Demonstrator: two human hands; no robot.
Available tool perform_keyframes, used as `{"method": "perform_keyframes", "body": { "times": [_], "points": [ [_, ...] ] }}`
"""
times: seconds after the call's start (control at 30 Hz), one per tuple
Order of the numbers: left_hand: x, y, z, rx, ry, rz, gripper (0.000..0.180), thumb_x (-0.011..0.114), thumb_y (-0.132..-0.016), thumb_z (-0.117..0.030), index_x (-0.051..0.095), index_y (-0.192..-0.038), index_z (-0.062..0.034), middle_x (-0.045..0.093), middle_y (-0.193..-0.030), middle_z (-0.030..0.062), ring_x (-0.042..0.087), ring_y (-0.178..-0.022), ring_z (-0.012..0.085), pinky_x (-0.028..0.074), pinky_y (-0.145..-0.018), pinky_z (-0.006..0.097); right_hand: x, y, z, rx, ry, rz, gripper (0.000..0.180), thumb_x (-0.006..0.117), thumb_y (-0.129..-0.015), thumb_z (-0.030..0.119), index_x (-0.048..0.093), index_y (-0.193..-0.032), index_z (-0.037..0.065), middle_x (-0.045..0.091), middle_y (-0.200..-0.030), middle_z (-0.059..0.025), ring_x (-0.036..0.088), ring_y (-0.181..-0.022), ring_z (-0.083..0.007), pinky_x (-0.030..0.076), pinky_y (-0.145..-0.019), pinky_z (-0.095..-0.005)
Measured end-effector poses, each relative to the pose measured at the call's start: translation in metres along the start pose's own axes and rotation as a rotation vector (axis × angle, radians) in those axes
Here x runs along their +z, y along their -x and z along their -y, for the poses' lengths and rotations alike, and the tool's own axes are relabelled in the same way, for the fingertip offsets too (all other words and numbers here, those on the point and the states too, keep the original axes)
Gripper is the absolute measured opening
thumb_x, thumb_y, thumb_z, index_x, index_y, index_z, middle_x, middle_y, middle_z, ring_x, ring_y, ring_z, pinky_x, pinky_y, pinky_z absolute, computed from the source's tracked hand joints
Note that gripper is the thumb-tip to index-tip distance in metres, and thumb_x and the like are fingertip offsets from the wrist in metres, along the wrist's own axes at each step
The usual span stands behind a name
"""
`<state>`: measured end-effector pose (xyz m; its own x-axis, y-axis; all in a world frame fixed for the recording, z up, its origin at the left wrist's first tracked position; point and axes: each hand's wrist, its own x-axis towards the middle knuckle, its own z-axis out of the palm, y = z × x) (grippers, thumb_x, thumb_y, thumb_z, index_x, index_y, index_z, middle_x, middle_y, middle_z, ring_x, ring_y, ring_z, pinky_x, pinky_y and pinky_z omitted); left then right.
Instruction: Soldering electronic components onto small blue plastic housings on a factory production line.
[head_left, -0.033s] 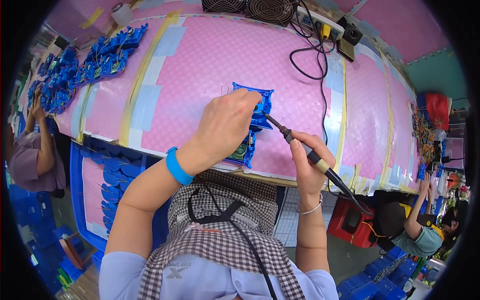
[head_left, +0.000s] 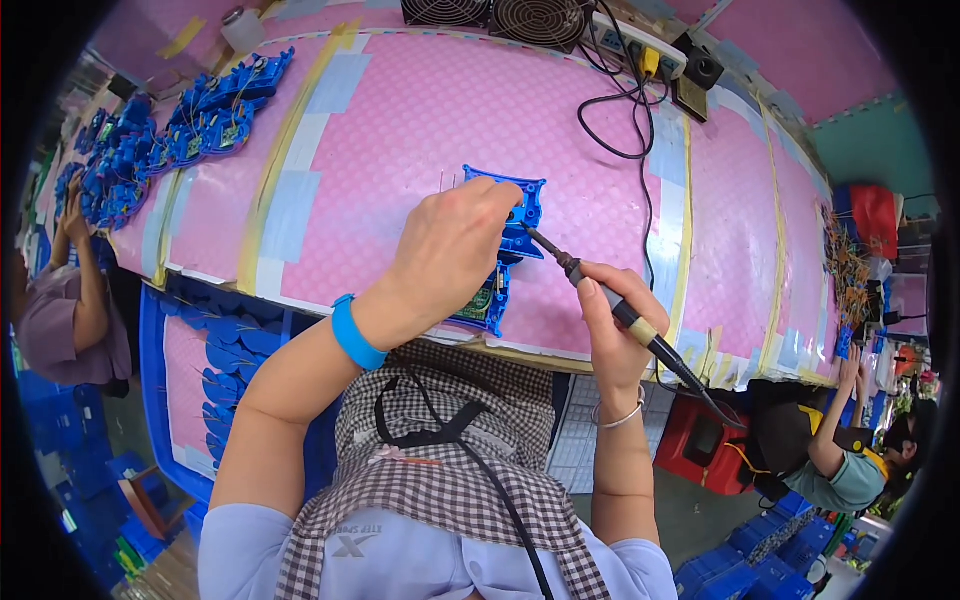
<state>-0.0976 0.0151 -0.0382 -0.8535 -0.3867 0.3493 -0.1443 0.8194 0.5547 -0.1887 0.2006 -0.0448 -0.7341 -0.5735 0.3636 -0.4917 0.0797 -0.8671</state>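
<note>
A blue plastic housing lies in two parts on the pink table in front of me. Its upper part [head_left: 532, 192] is partly covered by my left hand [head_left: 460, 235], whose fingers are closed over it. What they pinch is hidden beneath them. In the nearer part [head_left: 497, 318], a green circuit board [head_left: 476, 306] shows beside my left wrist. My right hand [head_left: 622, 325] grips a soldering iron [head_left: 566, 262] like a pen. The iron's tip points left into the upper part, close to my left fingertips. Thin wires stick up beyond my left knuckles.
Many blue housings with boards and wires [head_left: 215, 125] are heaped at the far left. A blue tray [head_left: 158, 400] of blue parts stands beside my left arm. Fans [head_left: 540, 22] and a power strip [head_left: 625, 45] with a black cable [head_left: 650, 210] sit behind. People work at both sides.
</note>
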Motion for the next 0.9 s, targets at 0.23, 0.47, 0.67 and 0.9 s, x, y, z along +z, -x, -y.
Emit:
{"method": "perform_keyframes", "body": {
  "times": [0.23,0.47,0.67,0.9],
  "points": [
    [0.005,-0.003,0.001,-0.016,-0.029,0.034,0.024,0.063,-0.077,0.001,0.064,-0.100,-0.0043,0.065,-0.088,0.0147,0.064,-0.076,0.0327,0.051,-0.064,0.042,0.002,-0.001,0.002,0.041,-0.025,0.019,0.013,0.068,-0.083,0.001,0.070,-0.095,-0.003,0.066,-0.080,-0.0063,0.057,-0.068,-0.0097,0.042,-0.060,-0.0221],
    [-0.025,0.008,0.014,0.058,0.104,-0.235,0.014,0.068,-0.082,-0.006,0.068,-0.096,-0.0024,0.064,-0.081,0.0075,0.062,-0.066,0.0205,0.047,-0.057,0.032,-0.001,0.001,0.006,0.048,-0.047,-0.014,0.015,0.071,-0.078,0.000,0.072,-0.093,-0.001,0.070,-0.079,-0.0099,0.062,-0.068,-0.0148,0.046,-0.061,-0.0250],
    [-0.020,0.029,0.042,-0.241,0.280,-0.284,0.013,0.074,-0.083,-0.011,0.071,-0.087,0.0009,0.062,-0.073,0.0001,0.052,-0.066,0.0073,0.040,-0.058,0.026,-0.003,0.002,0.004,0.133,-0.064,-0.042,0.014,0.070,-0.079,0.000,0.071,-0.093,-0.002,0.070,-0.081,-0.0089,0.060,-0.069,-0.0146,0.045,-0.063,-0.0255],
    [-0.017,0.021,0.018,-0.175,0.113,-0.286,0.011,0.077,-0.078,-0.012,0.072,-0.084,-0.0028,0.065,-0.075,0.0037,0.051,-0.061,0.0087,0.038,-0.052,0.029,-0.002,0.004,0.003,0.141,-0.053,-0.053,0.014,0.071,-0.079,0.000,0.071,-0.093,-0.002,0.070,-0.081,-0.0085,0.061,-0.069,-0.0142,0.045,-0.063,-0.0251]
  ]
}}
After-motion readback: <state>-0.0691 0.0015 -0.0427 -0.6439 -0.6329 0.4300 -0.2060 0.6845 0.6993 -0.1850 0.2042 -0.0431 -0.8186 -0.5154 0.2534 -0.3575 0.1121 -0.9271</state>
